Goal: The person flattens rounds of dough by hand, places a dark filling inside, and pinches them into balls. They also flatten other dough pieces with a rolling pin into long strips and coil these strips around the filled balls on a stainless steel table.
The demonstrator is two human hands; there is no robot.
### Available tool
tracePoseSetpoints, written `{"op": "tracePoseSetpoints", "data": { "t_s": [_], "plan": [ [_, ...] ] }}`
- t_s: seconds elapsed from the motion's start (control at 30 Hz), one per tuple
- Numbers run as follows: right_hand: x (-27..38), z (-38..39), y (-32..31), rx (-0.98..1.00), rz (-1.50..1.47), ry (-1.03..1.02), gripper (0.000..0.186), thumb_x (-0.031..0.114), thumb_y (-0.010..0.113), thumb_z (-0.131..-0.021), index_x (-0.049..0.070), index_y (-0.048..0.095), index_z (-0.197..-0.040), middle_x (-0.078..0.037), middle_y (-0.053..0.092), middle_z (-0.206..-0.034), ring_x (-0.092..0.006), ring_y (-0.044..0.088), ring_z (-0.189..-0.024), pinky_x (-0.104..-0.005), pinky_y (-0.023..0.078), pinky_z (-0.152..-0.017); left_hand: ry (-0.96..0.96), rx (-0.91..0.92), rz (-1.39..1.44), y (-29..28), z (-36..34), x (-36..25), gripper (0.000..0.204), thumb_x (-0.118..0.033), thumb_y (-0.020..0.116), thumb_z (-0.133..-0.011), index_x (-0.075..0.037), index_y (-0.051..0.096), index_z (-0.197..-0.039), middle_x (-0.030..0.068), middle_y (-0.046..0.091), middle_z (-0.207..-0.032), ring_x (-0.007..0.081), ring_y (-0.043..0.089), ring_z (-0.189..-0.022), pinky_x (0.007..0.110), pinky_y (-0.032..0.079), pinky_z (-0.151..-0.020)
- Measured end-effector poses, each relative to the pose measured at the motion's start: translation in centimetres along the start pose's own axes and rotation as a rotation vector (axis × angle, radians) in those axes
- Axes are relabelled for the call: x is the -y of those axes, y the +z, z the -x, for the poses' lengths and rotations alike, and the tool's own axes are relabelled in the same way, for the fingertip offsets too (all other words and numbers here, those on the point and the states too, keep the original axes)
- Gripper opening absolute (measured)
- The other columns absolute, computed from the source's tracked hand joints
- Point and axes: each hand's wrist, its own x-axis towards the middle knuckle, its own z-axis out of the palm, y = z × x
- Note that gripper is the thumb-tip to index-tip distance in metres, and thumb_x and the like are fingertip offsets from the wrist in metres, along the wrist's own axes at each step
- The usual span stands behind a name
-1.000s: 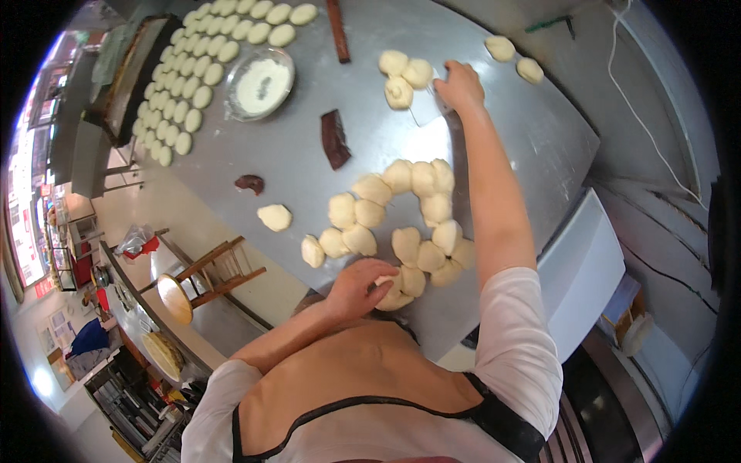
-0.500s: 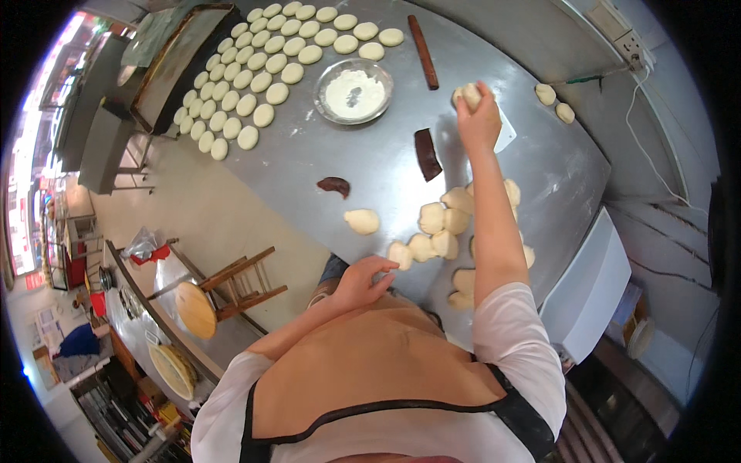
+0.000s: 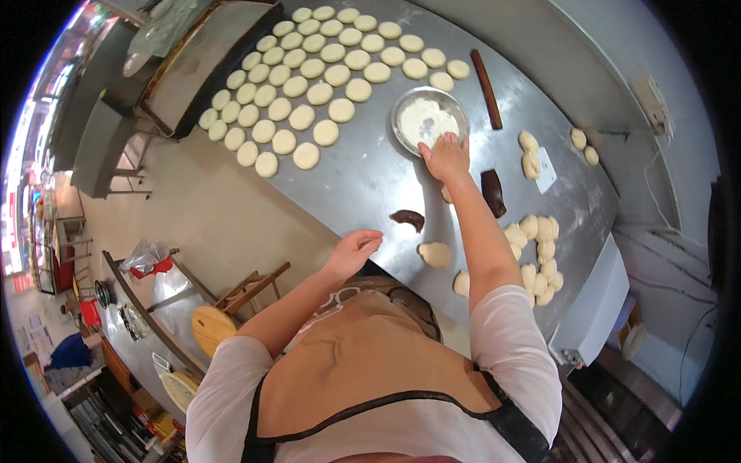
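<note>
My right hand (image 3: 448,157) reaches over the near rim of a metal bowl (image 3: 397,133), its fingers spread at the white flour (image 3: 426,119). No object shows in it. A dough piece (image 3: 446,194) is partly hidden by my right wrist. My left hand (image 3: 355,251) hovers by the table's near edge, fingers loosely stretched and nothing visible in them. Nearest to it are a curved dark brown piece (image 3: 407,221) and a lump of dough (image 3: 435,255). A larger dark brown slab (image 3: 492,193) lies right of my right forearm, beside a cluster of dough pieces (image 3: 546,250).
Rows of flat dough rounds (image 3: 319,94) cover the far left of the metal table (image 3: 363,166). A wooden rolling pin (image 3: 486,89) lies right of the bowl. Two dough pieces (image 3: 530,167) touch a white scraper (image 3: 546,171). A wooden stool (image 3: 214,328) stands at left.
My right hand has let go of the dough by the scraper and moved left to the flour bowl. My left hand has moved away from the dough pieces. The view has shifted.
</note>
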Motion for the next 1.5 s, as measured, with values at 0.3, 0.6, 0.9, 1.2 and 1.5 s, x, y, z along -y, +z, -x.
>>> {"op": "tracePoseSetpoints", "data": {
  "t_s": [0.3, 0.6, 0.9, 1.2, 1.5],
  "plan": [
    [4.6, 5.3, -2.3, -0.109, -0.303, -0.238, 0.068, 0.052, 0.037, -0.099, -0.006, 0.051, -0.133, -0.023, 0.055, -0.136, -0.0352, 0.048, -0.132, -0.0562, 0.02, -0.115, -0.085, -0.06, 1.038, -0.8, -12.5, -3.8, 0.058, -0.038, 0.037, -0.105, 0.001, 0.033, -0.147, 0.0126, 0.043, -0.148, 0.0266, 0.045, -0.132, 0.042, 0.034, -0.113],
    [-1.0, 8.5, -1.3, -0.055, -0.398, -0.083, 0.044, 0.029, 0.063, -0.086, 0.003, 0.059, -0.122, -0.019, 0.059, -0.124, -0.0315, 0.054, -0.118, -0.0484, 0.041, -0.1, -0.32, 0.093, 0.994, -1.5, -13.4, -8.3, 0.064, -0.04, 0.042, -0.104, 0.001, 0.026, -0.151, 0.0129, 0.042, -0.15, 0.0287, 0.041, -0.137, 0.045, 0.029, -0.116],
    [-0.1, 11.0, 4.7, -0.524, -0.513, 0.44, 0.048, 0.021, 0.071, -0.083, 0.002, 0.059, -0.125, -0.022, 0.059, -0.126, -0.0373, 0.057, -0.116, -0.0428, 0.045, -0.101, -0.335, 0.151, 0.595, -6.5, -14.0, -9.4, 0.051, -0.034, 0.05, -0.101, -0.003, 0.043, -0.141, 0.0116, 0.055, -0.138, 0.0258, 0.053, -0.126, 0.041, 0.036, -0.111],
    [12.9, 12.5, -3.0, -0.581, -0.642, 0.063, 0.043, 0.021, 0.065, -0.084, 0.004, 0.061, -0.123, -0.018, 0.065, -0.116, -0.0321, 0.061, -0.11, -0.0415, 0.046, -0.096, -0.297, 0.532, 0.848, -4.0, -11.9, -9.1, 0.036, -0.026, 0.045, -0.103, 0.0, 0.051, -0.127, 0.0147, 0.059, -0.127, 0.0288, 0.057, -0.118, 0.042, 0.047, -0.103],
    [7.7, 14.2, -6.0, -0.74, -0.902, 0.035, 0.037, 0.013, 0.056, -0.087, 0.002, 0.057, -0.123, -0.018, 0.06, -0.117, -0.0332, 0.057, -0.11, -0.0414, 0.043, -0.097, -0.216, 0.664, 0.845, -3.4, -8.5, -12.6, 0.043, -0.024, 0.042, -0.104, 0.003, 0.045, -0.136, 0.0178, 0.057, -0.132, 0.0306, 0.057, -0.122, 0.043, 0.048, -0.103]
  ]
}}
